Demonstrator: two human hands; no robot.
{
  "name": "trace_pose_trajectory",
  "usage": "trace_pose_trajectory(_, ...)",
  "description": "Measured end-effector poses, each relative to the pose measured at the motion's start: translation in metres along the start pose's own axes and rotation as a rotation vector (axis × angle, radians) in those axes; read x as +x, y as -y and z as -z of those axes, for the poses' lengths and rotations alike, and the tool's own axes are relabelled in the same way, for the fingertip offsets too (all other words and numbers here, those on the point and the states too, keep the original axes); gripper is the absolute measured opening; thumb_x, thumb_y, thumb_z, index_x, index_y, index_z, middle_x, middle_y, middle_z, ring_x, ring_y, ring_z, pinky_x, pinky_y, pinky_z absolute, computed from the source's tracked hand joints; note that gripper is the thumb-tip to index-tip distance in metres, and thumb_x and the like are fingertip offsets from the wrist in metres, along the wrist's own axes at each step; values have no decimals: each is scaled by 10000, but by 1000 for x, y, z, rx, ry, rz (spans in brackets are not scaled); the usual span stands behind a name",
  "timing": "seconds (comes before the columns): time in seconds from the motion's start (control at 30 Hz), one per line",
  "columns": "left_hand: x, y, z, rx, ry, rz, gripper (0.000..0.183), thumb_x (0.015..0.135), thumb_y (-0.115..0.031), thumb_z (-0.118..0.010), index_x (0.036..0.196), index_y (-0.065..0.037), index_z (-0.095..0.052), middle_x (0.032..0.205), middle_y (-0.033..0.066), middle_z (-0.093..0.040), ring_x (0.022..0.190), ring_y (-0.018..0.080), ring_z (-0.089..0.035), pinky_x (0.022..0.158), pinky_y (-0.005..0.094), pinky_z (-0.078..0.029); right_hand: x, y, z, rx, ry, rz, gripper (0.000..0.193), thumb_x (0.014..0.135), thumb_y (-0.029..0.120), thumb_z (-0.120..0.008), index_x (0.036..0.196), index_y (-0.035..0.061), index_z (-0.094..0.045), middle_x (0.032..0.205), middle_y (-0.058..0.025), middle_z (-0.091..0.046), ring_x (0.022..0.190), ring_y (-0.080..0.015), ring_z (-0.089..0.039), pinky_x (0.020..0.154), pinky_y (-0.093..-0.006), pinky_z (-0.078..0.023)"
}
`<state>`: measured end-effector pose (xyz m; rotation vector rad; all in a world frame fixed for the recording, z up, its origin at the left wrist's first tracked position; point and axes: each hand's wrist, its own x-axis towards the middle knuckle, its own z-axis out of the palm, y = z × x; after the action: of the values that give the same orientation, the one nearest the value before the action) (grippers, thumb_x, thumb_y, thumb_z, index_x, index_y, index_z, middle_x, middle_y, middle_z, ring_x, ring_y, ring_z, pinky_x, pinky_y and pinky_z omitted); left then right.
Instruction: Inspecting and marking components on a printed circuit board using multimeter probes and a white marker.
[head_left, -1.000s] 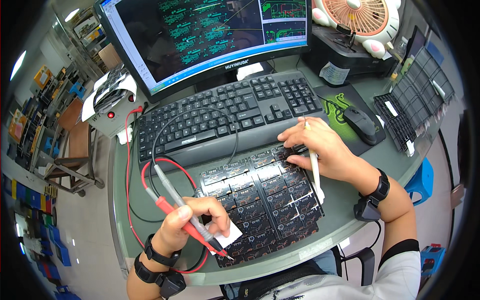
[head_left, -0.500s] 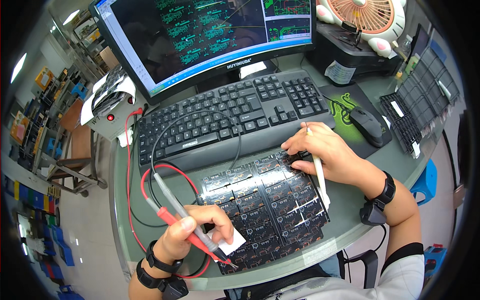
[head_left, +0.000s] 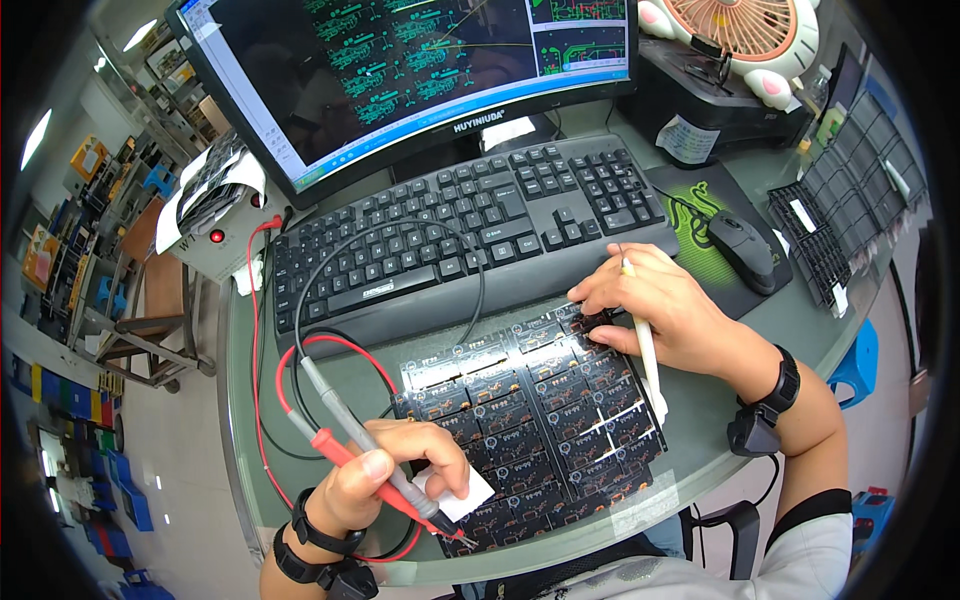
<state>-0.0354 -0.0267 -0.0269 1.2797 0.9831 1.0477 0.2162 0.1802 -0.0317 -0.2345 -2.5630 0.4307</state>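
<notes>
My left hand (head_left: 425, 460) is closed round two test probes, a red probe (head_left: 345, 455) and a grey probe (head_left: 335, 395), crossed with their tips close together over the near left corner of a black circuit board panel (head_left: 510, 450). Under its fingers lies a small white paper piece (head_left: 468, 495). My right hand (head_left: 665, 310) has a slim white pen-like tool (head_left: 644, 345) tucked between thumb and forefinger. Its fingertips rest at the panel's far right corner; what they pinch there, if anything, is hidden. The panel lies flat, divided into many small boards with copper-coloured pads.
Behind the panel stand a black keyboard (head_left: 450, 225) and a monitor (head_left: 400, 80). To the right are a mouse (head_left: 740, 250) on its pad, black trays (head_left: 810, 235) and a pink-and-white fan (head_left: 740, 35). Red and black probe leads (head_left: 258, 350) loop at the left beside a tester box (head_left: 225, 235).
The view has shifted slightly. Both hands keep their grip and place at the panel, the probe tips still over its near left corner.
</notes>
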Motion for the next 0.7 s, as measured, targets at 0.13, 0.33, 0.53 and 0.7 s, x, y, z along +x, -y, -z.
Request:
trace_pose_trajectory(0.13,0,1,0,-18,-8,0,691,893,-542,-271,819,43,-631,676,105,-561,599,184,-510,608,327,-413,0,0,0,6,-1,4,273,752,153,-751,965,94,-590,1025,-17,-661,956,-224,-609,961,-413,-418)
trace_pose_trajectory(0.33,0,0,0,-19,-8,5,694,891,-538,-270,826,49,-635,677,108,-567,591,185,-511,611,328,-418,-1,-1,-1,27,-1,2,276,753,140,-747,973,87,-591,1011,-24,-657,937,-236,-609,899,-397,-439)
trace_pose_trajectory(0.53,0,0,0,-61,-6,7,708,886,-544,-274,822,66,-627,668,118,-552,619,208,-524,656,344,-430,-1,-1,-1,42,0,-4,277,756,137,-745,980,83,-592,998,-30,-655,919,-247,-609,870,-394,-448)
trace_pose_trajectory(0.7,1,-1,0,-105,-2,6,715,885,-547,-278,818,77,-619,665,130,-542,648,239,-542,685,362,-438,-1,-2,-1,52,5,-8,277,758,137,-742,986,82,-593,1005,-34,-654,923,-250,-610,860,-387,-453)
